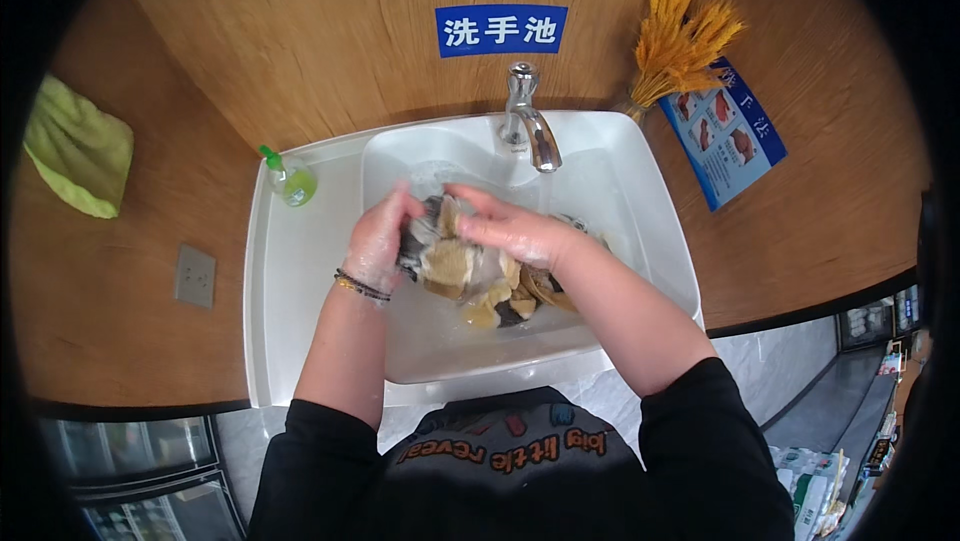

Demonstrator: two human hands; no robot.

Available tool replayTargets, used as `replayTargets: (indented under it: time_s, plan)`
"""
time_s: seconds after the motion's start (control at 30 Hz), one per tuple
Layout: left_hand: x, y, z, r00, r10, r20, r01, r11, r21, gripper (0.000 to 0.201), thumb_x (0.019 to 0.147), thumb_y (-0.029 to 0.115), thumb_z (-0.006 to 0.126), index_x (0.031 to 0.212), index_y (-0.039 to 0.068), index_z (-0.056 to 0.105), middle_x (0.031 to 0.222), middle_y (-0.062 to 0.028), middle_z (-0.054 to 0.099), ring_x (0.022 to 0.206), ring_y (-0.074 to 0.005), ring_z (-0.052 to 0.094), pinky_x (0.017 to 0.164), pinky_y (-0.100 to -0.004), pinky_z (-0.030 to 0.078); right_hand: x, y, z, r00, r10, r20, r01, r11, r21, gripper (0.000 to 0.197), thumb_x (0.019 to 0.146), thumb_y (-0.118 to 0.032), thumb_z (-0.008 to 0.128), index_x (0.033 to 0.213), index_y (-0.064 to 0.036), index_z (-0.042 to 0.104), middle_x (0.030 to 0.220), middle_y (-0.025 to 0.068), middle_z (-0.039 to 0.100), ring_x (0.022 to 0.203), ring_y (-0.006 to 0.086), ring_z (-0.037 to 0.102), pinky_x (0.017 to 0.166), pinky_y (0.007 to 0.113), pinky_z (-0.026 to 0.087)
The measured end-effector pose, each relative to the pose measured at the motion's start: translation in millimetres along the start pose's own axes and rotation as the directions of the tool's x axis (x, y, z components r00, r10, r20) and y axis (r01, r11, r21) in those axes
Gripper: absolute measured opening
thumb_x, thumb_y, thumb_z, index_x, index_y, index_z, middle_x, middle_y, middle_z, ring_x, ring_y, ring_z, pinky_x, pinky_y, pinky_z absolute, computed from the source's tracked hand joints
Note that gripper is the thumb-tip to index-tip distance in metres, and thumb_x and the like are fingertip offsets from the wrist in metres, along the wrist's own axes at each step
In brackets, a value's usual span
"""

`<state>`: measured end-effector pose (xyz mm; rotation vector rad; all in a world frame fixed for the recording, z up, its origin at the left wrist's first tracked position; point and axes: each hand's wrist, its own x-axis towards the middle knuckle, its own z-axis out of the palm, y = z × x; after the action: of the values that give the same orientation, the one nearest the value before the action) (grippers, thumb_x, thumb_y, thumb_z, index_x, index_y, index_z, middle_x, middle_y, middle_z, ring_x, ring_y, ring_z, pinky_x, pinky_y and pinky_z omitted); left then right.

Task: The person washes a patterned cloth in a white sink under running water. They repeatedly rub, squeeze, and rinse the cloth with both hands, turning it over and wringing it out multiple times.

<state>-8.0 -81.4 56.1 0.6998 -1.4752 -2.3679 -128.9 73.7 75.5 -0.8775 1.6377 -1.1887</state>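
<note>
A wet, patterned cloth [452,263] in tan, cream, grey and black is bunched between my hands over the sink. My left hand [378,233], wet with suds and wearing dark beaded bands at the wrist, grips its left side. On the other side my right hand [512,232] holds the cloth from above, its thumb across a fold. More of the tan and dark fabric trails down to the right onto the bottom of the white sink [664,259]. Folds and motion blur hide some fingertips. Whether it is one piece of fabric or more, I cannot tell.
Behind my hands rises a chrome faucet [530,126]. A pump bottle of green liquid [292,184] stands on the left ledge. Yellow dried stalks [682,41] and a blue poster [724,146] are at the right. A green towel [82,151] hangs at the left wall.
</note>
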Motion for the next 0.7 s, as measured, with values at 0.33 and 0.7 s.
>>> replayTargets:
  time_s: [0.33,0.7]
  plan:
    - [-14,-24,18,0.904,0.125,0.408,-0.095,0.991,-0.093,0.054,0.080,0.032,0.063,0.119,0.000,0.044,0.113,-0.0066,0.051,0.103,-0.0151,0.049,0.090,-0.0307,0.040,-5,-46,12,0.980,-0.197,0.026,0.189,0.965,0.183,0.025,0.086,-0.018,0.057,0.106,-0.0033,0.053,0.095,0.0000,0.056,0.089,0.0087,0.051,0.079,0.026,0.043]
    - [-18,-11,-4,0.955,0.062,0.291,0.004,0.975,-0.222,0.045,0.073,0.014,0.065,0.112,-0.002,0.049,0.098,-0.0109,0.058,0.085,-0.0213,0.059,0.076,-0.0330,0.048,-23,-16,-36,0.995,-0.036,-0.089,0.021,0.986,-0.165,0.049,0.074,-0.022,0.067,0.111,0.0024,0.048,0.098,0.0083,0.058,0.089,0.0169,0.054,0.079,0.030,0.043]
